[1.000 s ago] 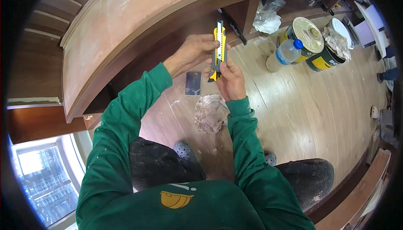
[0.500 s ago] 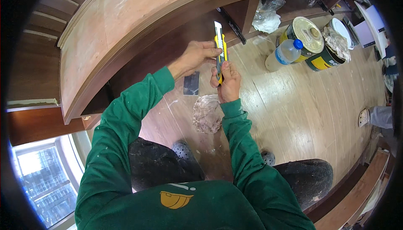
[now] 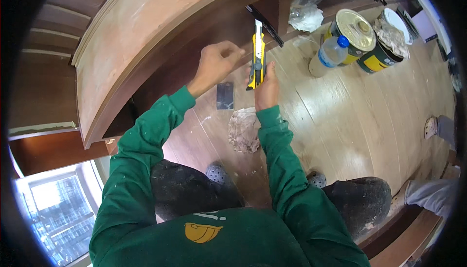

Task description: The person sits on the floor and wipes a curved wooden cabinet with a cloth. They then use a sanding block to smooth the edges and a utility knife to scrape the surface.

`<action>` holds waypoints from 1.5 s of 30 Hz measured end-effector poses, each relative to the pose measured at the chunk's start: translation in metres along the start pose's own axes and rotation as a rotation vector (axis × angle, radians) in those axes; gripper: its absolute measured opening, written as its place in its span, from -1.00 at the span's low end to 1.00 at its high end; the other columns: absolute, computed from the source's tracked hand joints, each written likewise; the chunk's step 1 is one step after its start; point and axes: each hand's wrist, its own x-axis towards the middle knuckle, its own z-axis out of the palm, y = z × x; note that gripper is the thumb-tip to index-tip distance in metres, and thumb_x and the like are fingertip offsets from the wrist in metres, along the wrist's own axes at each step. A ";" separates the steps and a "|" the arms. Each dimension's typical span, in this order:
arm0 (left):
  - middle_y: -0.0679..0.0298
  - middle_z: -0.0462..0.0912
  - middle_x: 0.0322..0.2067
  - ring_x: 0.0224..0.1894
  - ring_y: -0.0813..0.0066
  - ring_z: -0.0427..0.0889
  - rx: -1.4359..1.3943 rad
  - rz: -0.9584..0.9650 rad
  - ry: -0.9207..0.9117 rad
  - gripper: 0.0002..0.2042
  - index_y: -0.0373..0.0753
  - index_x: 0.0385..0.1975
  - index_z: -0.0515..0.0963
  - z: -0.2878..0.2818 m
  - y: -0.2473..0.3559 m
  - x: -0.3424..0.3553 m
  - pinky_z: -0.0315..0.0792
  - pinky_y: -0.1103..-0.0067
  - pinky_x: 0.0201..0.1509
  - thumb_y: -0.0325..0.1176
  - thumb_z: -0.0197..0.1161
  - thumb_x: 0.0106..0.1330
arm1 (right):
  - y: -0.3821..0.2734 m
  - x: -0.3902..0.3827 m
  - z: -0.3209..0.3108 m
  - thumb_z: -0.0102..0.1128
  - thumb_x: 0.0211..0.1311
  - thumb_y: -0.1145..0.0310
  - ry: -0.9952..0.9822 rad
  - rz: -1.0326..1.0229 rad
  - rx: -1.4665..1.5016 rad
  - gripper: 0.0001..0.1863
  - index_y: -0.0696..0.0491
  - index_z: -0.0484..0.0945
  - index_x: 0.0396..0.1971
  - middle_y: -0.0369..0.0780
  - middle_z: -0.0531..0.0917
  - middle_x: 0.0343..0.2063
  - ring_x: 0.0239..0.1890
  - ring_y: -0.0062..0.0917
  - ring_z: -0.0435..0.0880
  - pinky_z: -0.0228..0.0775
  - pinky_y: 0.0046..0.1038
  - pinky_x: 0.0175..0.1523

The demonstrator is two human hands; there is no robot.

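Note:
My right hand is closed round the handle of a yellow and grey utility knife. Its blade is out and points away from me. Just left of the knife and apart from it, my left hand is curled, thumb and forefinger tips together in a loop. Whether anything small is pinched there I cannot make out. Below the hands, a dark flat rectangular piece lies on the wooden floor. Nearer to me lies a crumpled, pale, smeared bundle.
A curved wooden cabinet runs across the far side, with a black drawer rail at its opening. To the right stand a blue-capped bottle and paint cans. Another person's legs show at far right.
My left hand has come off the knife and moved slightly left. The knife has turned in my right hand, so its knob now faces up. The other person's leg has come further into view.

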 end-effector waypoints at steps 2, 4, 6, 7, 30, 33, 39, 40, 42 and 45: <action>0.29 0.66 -0.54 -0.49 0.67 0.57 0.003 -0.063 -0.122 -0.80 -0.38 -0.34 0.65 0.010 0.015 -0.012 0.42 0.66 -0.45 -0.33 0.31 0.23 | 0.002 -0.001 0.003 -0.40 0.45 -0.19 0.019 -0.041 -0.001 -0.33 0.14 0.50 -0.26 -0.23 0.55 -0.48 -0.53 -0.58 0.51 0.36 -0.53 -0.41; 0.22 0.64 -0.56 -0.52 0.62 0.58 0.003 -0.074 -0.135 -0.78 -0.37 -0.36 0.65 0.019 0.023 -0.023 0.42 0.63 -0.45 -0.30 0.34 0.19 | 0.001 -0.002 0.010 -0.39 0.46 -0.16 0.063 -0.083 -0.030 -0.35 0.14 0.50 -0.29 -0.26 0.53 -0.50 -0.50 -0.60 0.50 0.35 -0.53 -0.41; 0.19 0.63 -0.54 -0.52 0.55 0.59 0.084 0.076 -0.070 -0.77 -0.39 -0.35 0.64 0.023 0.016 -0.023 0.43 0.59 -0.45 -0.32 0.35 0.15 | 0.002 -0.004 0.012 -0.37 0.47 -0.14 0.076 -0.116 -0.083 -0.38 0.14 0.48 -0.29 -0.27 0.51 -0.50 -0.48 -0.61 0.48 0.33 -0.54 -0.39; 0.17 0.63 -0.52 -0.52 0.51 0.60 0.124 0.151 -0.039 -0.77 -0.39 -0.34 0.64 0.024 0.013 -0.023 0.44 0.57 -0.44 -0.33 0.35 0.13 | 0.004 -0.005 0.011 -0.37 0.48 -0.12 0.067 -0.129 -0.121 -0.39 0.14 0.47 -0.28 -0.28 0.50 -0.49 -0.47 -0.62 0.47 0.33 -0.54 -0.39; 0.21 0.65 -0.39 -0.47 0.50 0.62 -0.252 -0.232 -0.037 -0.67 -0.37 -0.24 0.59 -0.019 0.012 -0.007 0.49 0.60 -0.36 -0.16 0.29 0.27 | 0.000 0.013 0.001 0.02 0.28 0.38 0.059 -0.105 0.044 -0.75 0.21 0.43 -0.13 -0.21 0.58 -0.45 -0.46 -0.56 0.56 0.40 -0.54 -0.37; 0.15 0.66 -0.35 -0.44 0.47 0.65 -0.420 -0.301 0.114 -0.59 -0.38 -0.19 0.56 -0.017 0.030 0.011 0.53 0.59 -0.33 -0.07 0.27 0.30 | 0.002 0.026 -0.016 0.00 0.18 0.41 0.089 -0.165 0.072 -0.74 0.16 0.46 -0.14 -0.17 0.61 -0.47 -0.50 -0.51 0.59 0.43 -0.50 -0.39; 0.05 0.68 -0.31 -0.43 0.38 0.69 -0.697 -0.225 0.484 -0.56 -0.46 -0.21 0.53 0.024 0.044 0.043 0.54 0.58 -0.38 -0.08 0.25 0.31 | -0.006 0.040 -0.007 0.02 0.39 0.15 0.113 -0.077 -0.023 -0.72 0.05 0.47 -0.13 -0.24 0.58 -0.51 -0.52 -0.58 0.59 0.40 -0.52 -0.43; 0.04 0.68 -0.35 -0.46 0.37 0.68 -0.688 -0.207 0.522 -0.56 -0.50 -0.20 0.52 0.027 0.042 0.042 0.55 0.56 -0.42 -0.10 0.23 0.33 | -0.010 0.040 -0.006 0.01 0.40 0.14 0.082 -0.103 -0.027 -0.71 0.05 0.47 -0.13 -0.25 0.58 -0.51 -0.51 -0.59 0.59 0.39 -0.54 -0.43; 0.03 0.68 -0.37 -0.48 0.37 0.68 -0.629 -0.189 0.586 -0.56 -0.50 -0.20 0.52 0.027 0.037 0.034 0.54 0.56 -0.43 -0.11 0.23 0.33 | -0.018 0.042 -0.006 -0.01 0.42 0.11 0.025 -0.157 -0.035 -0.70 0.04 0.47 -0.13 -0.27 0.57 -0.50 -0.49 -0.63 0.58 0.38 -0.58 -0.42; 0.03 0.67 -0.41 -0.51 0.38 0.67 -0.552 -0.209 0.616 -0.59 -0.50 -0.23 0.53 0.014 0.034 0.019 0.54 0.57 -0.44 -0.13 0.23 0.34 | -0.017 0.056 -0.015 0.00 0.42 0.18 -0.082 -0.257 -0.079 -0.72 0.06 0.47 -0.08 -0.27 0.59 -0.45 -0.46 -0.65 0.57 0.37 -0.60 -0.41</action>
